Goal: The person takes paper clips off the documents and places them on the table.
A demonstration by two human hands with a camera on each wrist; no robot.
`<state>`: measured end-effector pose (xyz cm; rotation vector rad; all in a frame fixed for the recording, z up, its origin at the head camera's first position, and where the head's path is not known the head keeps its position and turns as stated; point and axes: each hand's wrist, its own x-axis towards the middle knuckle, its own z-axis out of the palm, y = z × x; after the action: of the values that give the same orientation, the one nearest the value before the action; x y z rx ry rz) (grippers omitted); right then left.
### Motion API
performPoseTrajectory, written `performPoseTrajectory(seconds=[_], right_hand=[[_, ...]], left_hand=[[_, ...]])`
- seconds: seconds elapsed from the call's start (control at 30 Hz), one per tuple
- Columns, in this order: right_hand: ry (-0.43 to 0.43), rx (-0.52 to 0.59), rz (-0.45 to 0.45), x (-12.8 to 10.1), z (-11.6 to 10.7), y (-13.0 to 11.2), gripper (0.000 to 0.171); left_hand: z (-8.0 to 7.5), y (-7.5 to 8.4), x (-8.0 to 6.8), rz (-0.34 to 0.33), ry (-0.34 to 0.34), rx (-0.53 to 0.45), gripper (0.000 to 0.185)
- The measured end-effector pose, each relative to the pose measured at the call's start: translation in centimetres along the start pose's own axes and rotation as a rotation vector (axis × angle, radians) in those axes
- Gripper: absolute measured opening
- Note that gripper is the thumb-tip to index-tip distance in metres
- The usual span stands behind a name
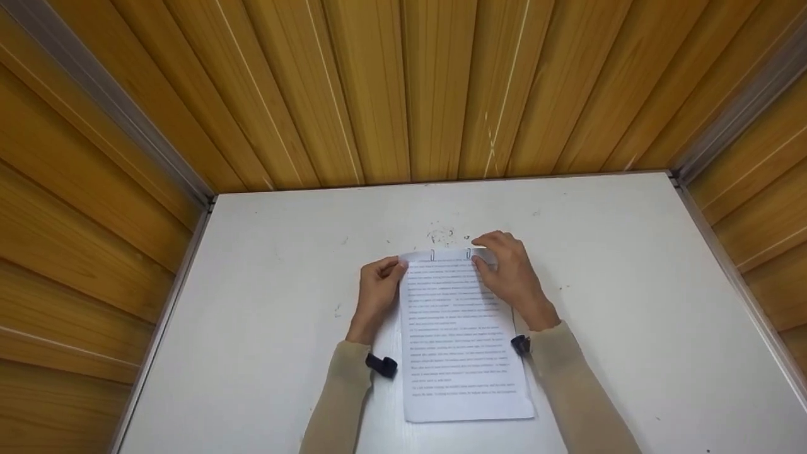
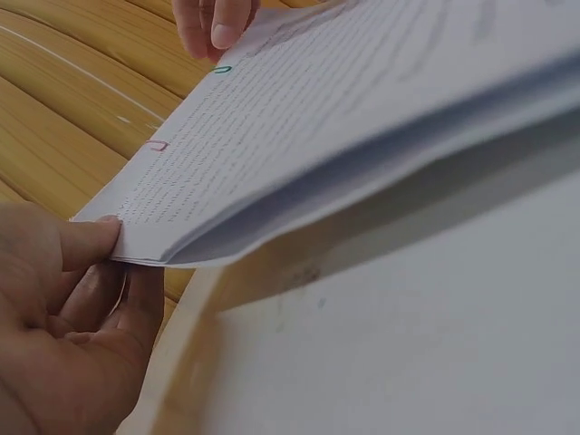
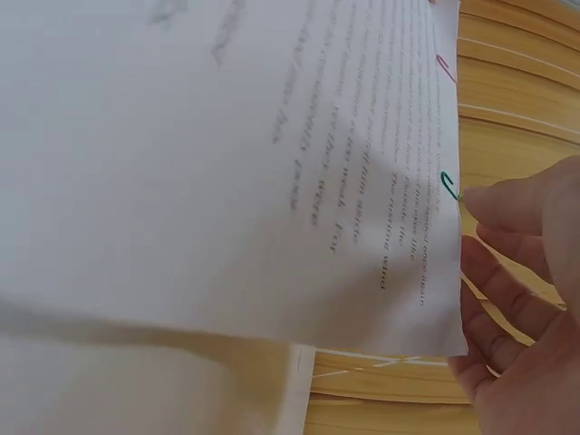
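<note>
A stack of printed sheets point(image 1: 463, 340), held off the table at its left edge in the left wrist view, has two paper clips along its top edge. One is a pink paper clip point(image 2: 158, 145), the other a green paper clip point(image 3: 449, 186). My left hand point(image 1: 379, 287) pinches the top left corner, thumb on the printed face and fingers underneath. At the top right, my right hand point(image 1: 514, 271) has thumb and forefinger spread apart. Its thumb tip is close to the green clip's outer end; the other fingers are by the paper's edge, their tips partly hidden.
The white table point(image 1: 277, 302) carries small dark marks point(image 1: 441, 233) just beyond the sheets. Wood-patterned walls point(image 1: 378, 88) with metal corner posts enclose the table's back and sides. Dark bands point(image 1: 381, 364) are around both wrists.
</note>
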<state>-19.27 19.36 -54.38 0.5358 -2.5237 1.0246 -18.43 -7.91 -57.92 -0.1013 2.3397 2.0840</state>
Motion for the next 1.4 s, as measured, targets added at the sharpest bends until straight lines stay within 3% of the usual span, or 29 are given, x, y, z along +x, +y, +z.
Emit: performPoseTrajectory(seconds=[0.2, 0.43, 0.9, 1.4], right_hand=[[0.003, -0.048, -0.050, -0.06, 0.58, 0.09, 0.021], [-0.017, -0.069, -0.048, 0.02, 0.62, 0.15, 0.017], [-0.013, -0.092, -0.116, 0.17, 0.58, 0.15, 0.014], [0.040, -0.148, -0.183, 0.02, 0.54, 0.14, 0.013]], left_hand=[[0.22, -0.31, -0.07, 0.001, -0.023, -0.017, 0.025], [0.23, -0.65, 0.06, 0.025, -0.041, -0.049, 0.026], [0.36, -0.40, 0.08, 0.018, -0.031, -0.073, 0.025], [0.32, -0.66, 0.21, 0.034, -0.049, -0.080, 0.025]])
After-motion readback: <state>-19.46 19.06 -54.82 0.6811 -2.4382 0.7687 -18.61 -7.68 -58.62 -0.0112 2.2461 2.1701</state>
